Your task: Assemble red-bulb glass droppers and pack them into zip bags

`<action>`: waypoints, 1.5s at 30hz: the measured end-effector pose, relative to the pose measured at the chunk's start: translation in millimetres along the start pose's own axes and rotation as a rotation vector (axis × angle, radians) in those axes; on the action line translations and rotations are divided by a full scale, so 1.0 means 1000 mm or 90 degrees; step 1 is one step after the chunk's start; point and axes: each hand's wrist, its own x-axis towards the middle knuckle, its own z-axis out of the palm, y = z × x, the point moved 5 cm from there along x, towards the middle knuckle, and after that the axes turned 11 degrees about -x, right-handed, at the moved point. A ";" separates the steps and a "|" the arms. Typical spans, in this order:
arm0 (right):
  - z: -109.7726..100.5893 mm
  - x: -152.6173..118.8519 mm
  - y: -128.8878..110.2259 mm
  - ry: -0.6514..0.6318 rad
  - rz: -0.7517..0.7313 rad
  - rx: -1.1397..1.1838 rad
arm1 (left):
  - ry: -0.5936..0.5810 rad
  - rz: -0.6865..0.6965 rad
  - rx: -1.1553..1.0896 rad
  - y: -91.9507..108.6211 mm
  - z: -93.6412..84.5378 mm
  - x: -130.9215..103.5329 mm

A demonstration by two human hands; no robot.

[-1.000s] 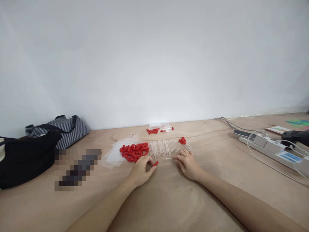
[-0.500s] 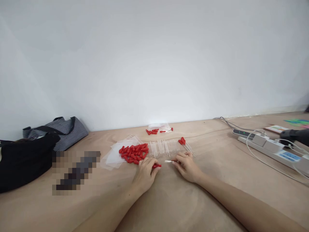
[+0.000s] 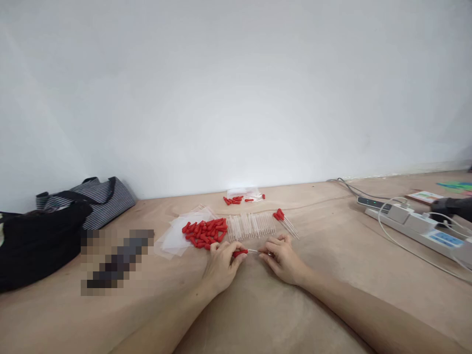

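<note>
My left hand (image 3: 223, 263) pinches a red rubber dropper bulb (image 3: 240, 253), its mouth facing right. Between thumb and fingers of my right hand (image 3: 279, 256) is a clear glass dropper tube (image 3: 252, 251), whose left end meets the bulb's mouth; how deep it sits I cannot tell. Just beyond my left hand lies a heap of red bulbs (image 3: 206, 231). A row of clear tubes (image 3: 250, 226) is spread beside that heap. Several droppers with red bulbs fitted (image 3: 285, 221) lie together past my right hand.
Clear plastic bags (image 3: 177, 236) lie under and left of the heap. More red-bulbed droppers and a bag (image 3: 243, 192) are near the wall. A power strip (image 3: 416, 228) with cables stands right; a striped bag (image 3: 103, 201) and black cloth (image 3: 40, 246) are left.
My right hand has moved left with the glass tube, closing the gap to the red bulb. My left hand stays nearly in place, holding the bulb.
</note>
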 end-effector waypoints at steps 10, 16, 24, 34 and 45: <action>0.001 -0.004 -0.010 0.029 -0.047 -0.011 | 0.002 0.030 -0.010 0.005 0.000 -0.002; -0.004 -0.005 -0.013 0.110 -0.160 -0.097 | -0.019 0.081 -0.009 0.010 0.000 -0.005; -0.008 -0.006 -0.022 0.194 -0.224 -0.194 | 0.018 0.176 0.013 0.022 -0.003 -0.008; -0.004 -0.004 -0.023 0.167 -0.218 -0.214 | 0.059 0.232 0.014 0.025 -0.002 -0.011; 0.003 0.002 -0.020 0.043 -0.182 -0.155 | 0.044 0.221 0.011 0.023 -0.001 -0.010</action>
